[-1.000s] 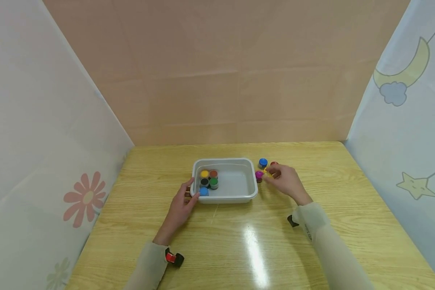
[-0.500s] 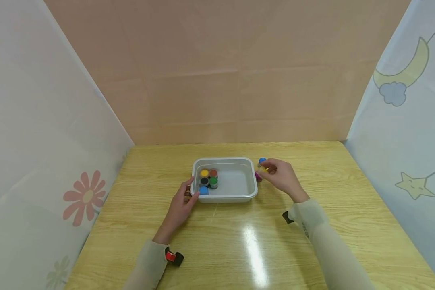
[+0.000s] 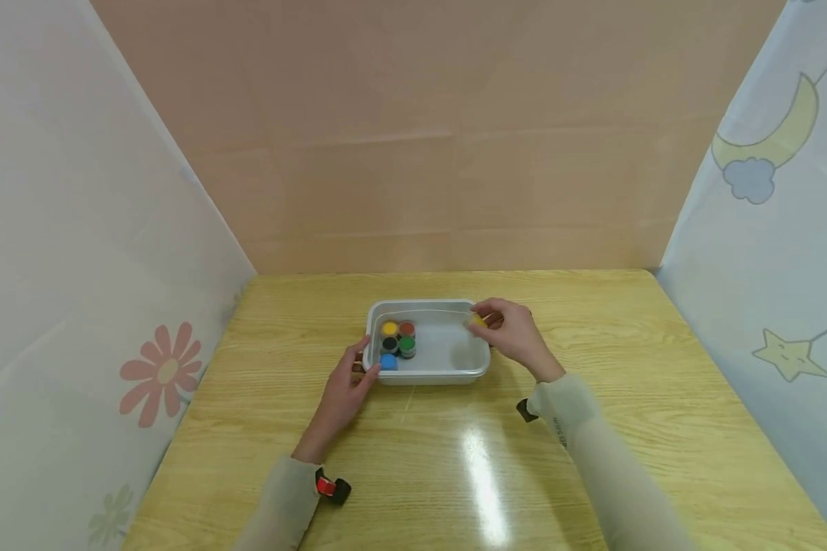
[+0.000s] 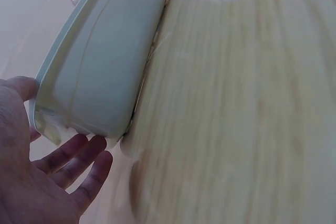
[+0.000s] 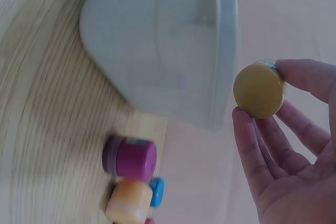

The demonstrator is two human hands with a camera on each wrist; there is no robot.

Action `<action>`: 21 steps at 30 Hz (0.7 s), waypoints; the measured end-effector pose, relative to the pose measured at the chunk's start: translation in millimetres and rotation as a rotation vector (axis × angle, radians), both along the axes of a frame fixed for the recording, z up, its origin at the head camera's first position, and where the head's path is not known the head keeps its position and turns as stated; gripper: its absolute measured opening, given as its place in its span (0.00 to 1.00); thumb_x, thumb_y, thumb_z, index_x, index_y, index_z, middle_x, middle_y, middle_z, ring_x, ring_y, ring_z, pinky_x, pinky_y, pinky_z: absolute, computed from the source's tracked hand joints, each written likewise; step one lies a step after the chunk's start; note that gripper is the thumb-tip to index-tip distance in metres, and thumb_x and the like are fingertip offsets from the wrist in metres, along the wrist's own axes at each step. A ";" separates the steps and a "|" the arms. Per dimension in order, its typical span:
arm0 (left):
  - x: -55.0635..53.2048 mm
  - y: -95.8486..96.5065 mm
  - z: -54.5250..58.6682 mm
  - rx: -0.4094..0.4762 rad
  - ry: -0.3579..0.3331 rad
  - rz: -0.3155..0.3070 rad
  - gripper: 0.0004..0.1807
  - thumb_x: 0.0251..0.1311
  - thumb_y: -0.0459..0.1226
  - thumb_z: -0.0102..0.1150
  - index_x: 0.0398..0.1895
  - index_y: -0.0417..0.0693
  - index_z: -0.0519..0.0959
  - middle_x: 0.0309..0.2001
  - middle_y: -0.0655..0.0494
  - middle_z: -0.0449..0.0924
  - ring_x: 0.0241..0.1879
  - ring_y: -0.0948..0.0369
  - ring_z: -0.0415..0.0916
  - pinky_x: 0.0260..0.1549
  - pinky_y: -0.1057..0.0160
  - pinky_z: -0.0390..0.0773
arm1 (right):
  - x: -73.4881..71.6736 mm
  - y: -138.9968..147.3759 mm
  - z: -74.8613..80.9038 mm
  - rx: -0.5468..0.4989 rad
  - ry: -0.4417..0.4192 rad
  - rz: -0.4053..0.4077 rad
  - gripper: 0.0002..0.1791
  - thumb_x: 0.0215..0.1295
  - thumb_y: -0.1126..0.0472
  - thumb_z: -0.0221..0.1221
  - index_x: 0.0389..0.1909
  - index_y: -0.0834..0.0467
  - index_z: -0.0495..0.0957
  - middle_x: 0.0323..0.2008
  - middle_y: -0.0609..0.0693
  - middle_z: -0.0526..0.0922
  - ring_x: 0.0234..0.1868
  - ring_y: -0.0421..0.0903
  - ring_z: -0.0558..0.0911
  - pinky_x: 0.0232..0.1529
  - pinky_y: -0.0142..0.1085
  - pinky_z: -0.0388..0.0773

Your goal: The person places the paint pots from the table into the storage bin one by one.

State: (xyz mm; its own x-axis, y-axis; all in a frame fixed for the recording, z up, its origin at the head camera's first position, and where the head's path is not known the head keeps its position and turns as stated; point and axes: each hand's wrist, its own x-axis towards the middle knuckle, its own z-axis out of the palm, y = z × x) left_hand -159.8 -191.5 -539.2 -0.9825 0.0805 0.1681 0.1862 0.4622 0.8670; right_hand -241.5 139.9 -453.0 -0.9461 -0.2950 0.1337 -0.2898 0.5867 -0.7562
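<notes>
My left hand (image 3: pixel 343 392) grips the left end of a white plastic tub (image 3: pixel 427 375), thumb at the rim and fingers along the outer wall in the left wrist view. Between thumb and fingertips my right hand (image 3: pixel 517 333) pinches a small paint pot with a yellow lid (image 5: pixel 259 90), held above the tub's right rim. Inside the tub, grouped at the left, sit a yellow-lidded pot (image 3: pixel 390 328), a brown-lidded pot (image 3: pixel 406 328), a black-lidded pot (image 3: pixel 389 344), a green-lidded pot (image 3: pixel 406 344) and a blue-lidded pot (image 3: pixel 388 362).
Beside the tub's right end, the right wrist view shows a purple-lidded pot (image 5: pixel 135 158), a pale orange pot (image 5: pixel 129 201) and a blue-lidded pot (image 5: pixel 157 191) on the wooden table (image 3: pixel 303 321). My right hand hides them in the head view. A fabric-covered wall (image 3: pixel 413 191) stands behind the table.
My right hand has lifted the yellow-lidded paint pot from beside the other pots and carried it left to above the tub's right rim. The left hand has stayed on the tub.
</notes>
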 end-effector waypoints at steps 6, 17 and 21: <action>-1.6 0.9 0.5 0.016 0.004 -0.003 0.33 0.76 0.46 0.58 0.80 0.55 0.61 0.58 0.47 0.78 0.52 0.56 0.78 0.50 0.63 0.83 | -1.6 -19.8 -4.4 -0.047 0.004 0.027 0.21 0.67 0.53 0.69 0.55 0.61 0.84 0.48 0.56 0.88 0.45 0.53 0.87 0.49 0.48 0.85; -1.0 1.1 -1.4 0.038 0.002 0.012 0.33 0.75 0.45 0.59 0.79 0.56 0.63 0.58 0.47 0.78 0.51 0.57 0.77 0.49 0.64 0.82 | -6.1 -56.9 -17.8 -0.090 -0.035 0.105 0.21 0.69 0.57 0.67 0.58 0.64 0.82 0.51 0.60 0.86 0.46 0.53 0.86 0.51 0.47 0.85; -0.2 2.1 -1.3 0.037 0.002 0.019 0.33 0.75 0.45 0.59 0.79 0.57 0.63 0.58 0.48 0.78 0.51 0.57 0.77 0.49 0.63 0.82 | -8.9 -66.9 -21.8 -0.103 -0.050 0.139 0.21 0.70 0.59 0.66 0.59 0.67 0.82 0.50 0.61 0.87 0.46 0.55 0.87 0.50 0.47 0.85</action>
